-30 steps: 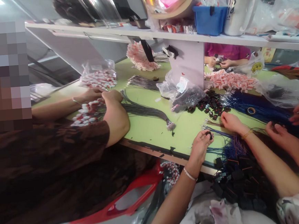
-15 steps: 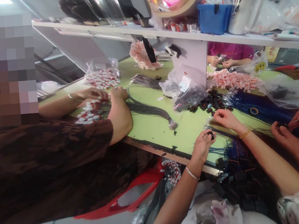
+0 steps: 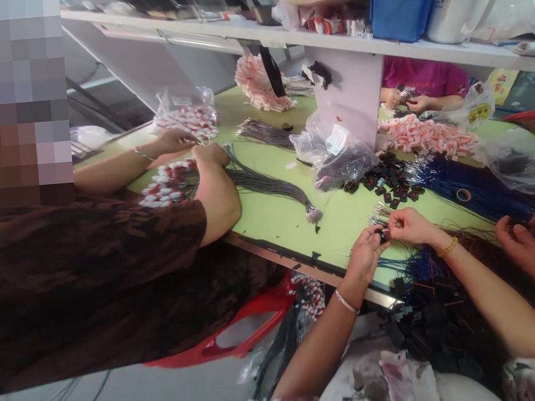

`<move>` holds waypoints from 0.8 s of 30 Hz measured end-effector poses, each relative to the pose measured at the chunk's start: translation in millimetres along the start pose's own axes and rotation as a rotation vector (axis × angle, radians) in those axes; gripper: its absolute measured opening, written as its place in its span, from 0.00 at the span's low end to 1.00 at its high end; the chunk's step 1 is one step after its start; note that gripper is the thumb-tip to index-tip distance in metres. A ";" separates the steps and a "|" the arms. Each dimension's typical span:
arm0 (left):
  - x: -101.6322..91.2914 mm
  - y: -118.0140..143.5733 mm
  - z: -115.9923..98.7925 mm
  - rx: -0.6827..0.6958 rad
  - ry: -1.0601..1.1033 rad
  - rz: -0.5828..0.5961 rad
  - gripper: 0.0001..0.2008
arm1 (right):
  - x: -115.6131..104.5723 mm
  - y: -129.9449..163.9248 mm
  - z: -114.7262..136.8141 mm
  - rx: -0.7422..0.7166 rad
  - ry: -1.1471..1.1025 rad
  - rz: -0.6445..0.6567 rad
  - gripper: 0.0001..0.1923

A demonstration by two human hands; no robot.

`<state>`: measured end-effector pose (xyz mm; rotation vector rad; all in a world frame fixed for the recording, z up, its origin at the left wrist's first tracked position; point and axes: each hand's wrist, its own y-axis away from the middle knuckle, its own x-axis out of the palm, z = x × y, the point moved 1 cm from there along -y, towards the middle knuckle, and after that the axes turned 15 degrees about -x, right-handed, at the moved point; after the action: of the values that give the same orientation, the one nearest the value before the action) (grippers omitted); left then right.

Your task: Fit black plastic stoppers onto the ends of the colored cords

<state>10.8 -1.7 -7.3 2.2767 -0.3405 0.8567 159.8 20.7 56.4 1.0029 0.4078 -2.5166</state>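
The left hand (image 3: 365, 251) and right hand (image 3: 406, 225) pinch a small black plug (image 3: 383, 235) over the tabletop (image 3: 278, 215); next, push a wire (image 3: 382, 213) in straight.

Small black connector (image 3: 383, 236) pinched between both hands' fingertips, above the green table edge (thin wires trailing right)

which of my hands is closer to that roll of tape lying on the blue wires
Right. Your right hand is nearer the tape roll, which lies up and to its right. Your left hand is farther, on the other side of the right hand.
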 end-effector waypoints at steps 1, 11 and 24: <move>0.1 0.0 -0.1 0.002 0.001 -0.001 0.11 | 0.5 0.0 -0.3 -0.004 0.002 0.006 0.08; 1.9 2.2 -0.1 0.038 -0.005 -0.003 0.15 | 1.3 0.0 -1.2 -0.014 0.089 0.023 0.06; 6.7 4.9 2.5 0.083 -0.075 -0.039 0.17 | -3.5 -0.4 6.1 -0.075 0.079 0.113 0.08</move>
<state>14.8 -7.1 -1.7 2.3883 -0.2980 0.7806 158.4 19.5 63.2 1.0684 0.4523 -2.3503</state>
